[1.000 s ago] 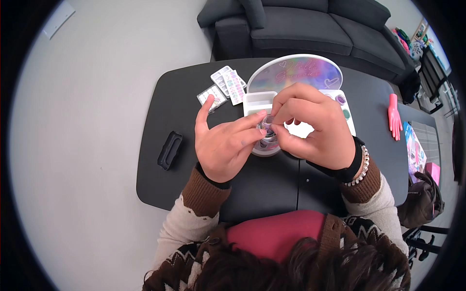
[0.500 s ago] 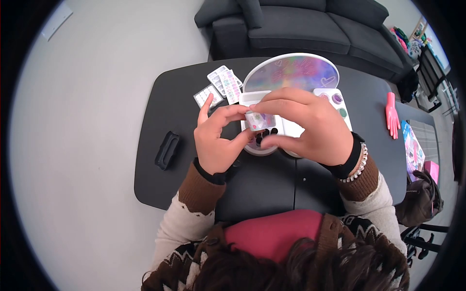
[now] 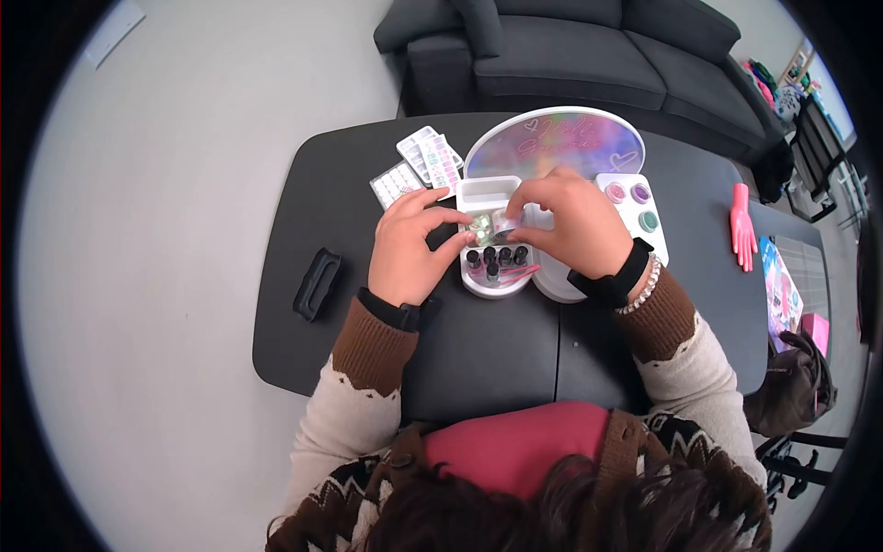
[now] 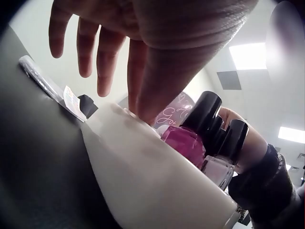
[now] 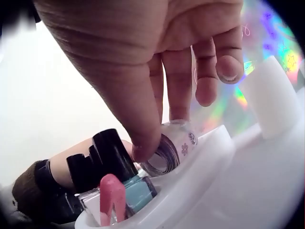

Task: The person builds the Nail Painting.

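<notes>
A white nail kit case [image 3: 497, 293] stands on the table under both hands. In its middle compartment, my right hand [image 3: 581, 225] pinches a nail foil roll [image 5: 187, 141] with printed flowers between thumb and fingers. At the compartment's left side, my left hand [image 3: 409, 247] has its thumb and index finger around a pale green roll [image 3: 483, 230]; the case wall hides those fingertips in the left wrist view. Closer to me in the case are several black-capped nail polish bottles [image 4: 187, 147] and pink tweezers [image 3: 521, 275].
The case's iridescent lid [image 3: 561, 143] stands raised at the back. Small glitter pots [image 3: 648, 221] sit in the white tray to the right. Sticker sheets and boxes [image 3: 428, 156] lie at back left, a black holder [image 3: 318, 283] at left, and a pink model hand [image 3: 742, 228] at right.
Both hands have come down from above the case into its middle compartment, and the foil roll they held up between them has gone down too. The polish bottles and tweezers have come into sight.
</notes>
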{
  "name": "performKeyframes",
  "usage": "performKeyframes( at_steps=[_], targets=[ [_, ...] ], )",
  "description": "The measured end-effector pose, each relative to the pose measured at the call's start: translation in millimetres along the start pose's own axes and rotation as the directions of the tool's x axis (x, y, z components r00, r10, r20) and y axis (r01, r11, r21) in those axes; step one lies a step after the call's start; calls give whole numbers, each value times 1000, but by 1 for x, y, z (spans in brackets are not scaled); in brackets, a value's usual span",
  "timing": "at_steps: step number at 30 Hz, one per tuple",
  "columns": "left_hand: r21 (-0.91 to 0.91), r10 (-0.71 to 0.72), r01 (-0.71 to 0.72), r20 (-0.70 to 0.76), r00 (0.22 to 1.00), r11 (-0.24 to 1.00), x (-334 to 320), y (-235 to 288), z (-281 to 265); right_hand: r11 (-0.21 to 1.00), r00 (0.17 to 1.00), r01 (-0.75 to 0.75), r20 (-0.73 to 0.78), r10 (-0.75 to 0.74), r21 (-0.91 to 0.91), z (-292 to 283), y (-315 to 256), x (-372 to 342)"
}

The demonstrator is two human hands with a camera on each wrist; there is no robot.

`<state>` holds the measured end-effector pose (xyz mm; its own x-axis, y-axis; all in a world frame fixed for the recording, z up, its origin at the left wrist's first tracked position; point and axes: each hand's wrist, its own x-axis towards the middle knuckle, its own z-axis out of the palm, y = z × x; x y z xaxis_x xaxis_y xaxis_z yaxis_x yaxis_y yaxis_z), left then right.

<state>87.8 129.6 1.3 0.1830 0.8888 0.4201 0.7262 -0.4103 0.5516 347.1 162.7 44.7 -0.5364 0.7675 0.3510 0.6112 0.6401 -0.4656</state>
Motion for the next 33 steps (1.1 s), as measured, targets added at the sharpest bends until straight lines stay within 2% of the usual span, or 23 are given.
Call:
performKeyframes(
  at_steps=[4,10,12,14,16,17,18,20,22,24,25,26,28,29,33],
  targets=[
    [-5,16,-16,-5,1000,1000,1,-3,2,1000,1000,-4,8,4,-3,6,1,-1],
    [-64,-82,76,-109,991,995,5,-5,-7,1000,999,-5,-45,6,27,11,0,2],
    [-200,-196,170,-117,974,965,8,-8,-8,999,999,-48,-1,48,26,12,2,3],
    [-192,-206,181,-121,971,965,7,-8,-10,999,999,-34,9,34,13,9,2,1],
    [-219,-274,252,-78,958,943,9,-9,-10,1000,1000,-23,12,23,0,6,6,1],
    [-167,-274,260,-65,960,951,12,-9,-14,999,999,53,8,-53,-4,7,9,0],
    [-156,-264,251,-68,962,955,16,-11,-19,992,992,130,6,-130,-8,6,10,-1],
    [-42,-222,220,-82,972,975,30,-14,-31,995,995,96,14,-95,-30,4,7,-2],
    [-20,-195,194,-81,977,981,42,-5,-42,995,1000,22,0,-22,-95,9,9,-4],
    [78,-76,65,158,985,995,52,19,-50,995,1000,5,10,-4,-100,5,8,-2],
    [123,18,-46,218,976,991,52,26,-46,994,999,-13,29,17,-111,3,8,-1],
    [129,21,-50,218,976,990,51,31,-40,994,1000,-12,22,14,-108,6,10,-2],
    [272,204,-263,227,952,926,46,37,-28,996,998,41,-43,-45,-79,17,12,-3],
    [311,154,-239,273,950,920,45,34,-24,995,998,45,-39,-48,-93,17,12,-3],
    [326,166,-251,268,949,911,40,30,-14,995,1000,10,26,-7,-101,6,9,-7]
  ],
)
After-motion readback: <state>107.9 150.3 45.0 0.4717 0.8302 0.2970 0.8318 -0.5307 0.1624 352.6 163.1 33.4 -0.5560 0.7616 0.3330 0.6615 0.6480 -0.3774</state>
